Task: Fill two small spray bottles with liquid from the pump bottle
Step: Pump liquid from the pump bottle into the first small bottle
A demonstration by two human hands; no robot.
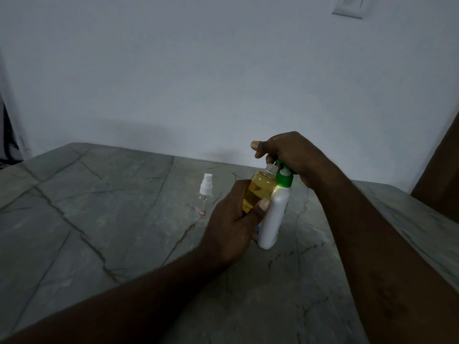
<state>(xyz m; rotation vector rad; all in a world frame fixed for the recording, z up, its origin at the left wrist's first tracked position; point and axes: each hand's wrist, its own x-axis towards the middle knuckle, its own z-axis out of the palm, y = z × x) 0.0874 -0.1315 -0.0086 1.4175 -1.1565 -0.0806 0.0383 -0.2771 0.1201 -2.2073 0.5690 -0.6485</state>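
Note:
A white pump bottle with a green pump head stands on the stone table. My right hand rests on top of the pump head, fingers curled over it, index finger stretched out. My left hand grips a small clear spray bottle with no cap, nearly full of yellow liquid; its open neck sits right under the pump spout. A second small spray bottle, clear and with its white sprayer on, stands to the left, apart from both hands.
The grey veined stone table runs to a white wall behind. A dark brown edge rises at the far right. A wall switch plate sits high up.

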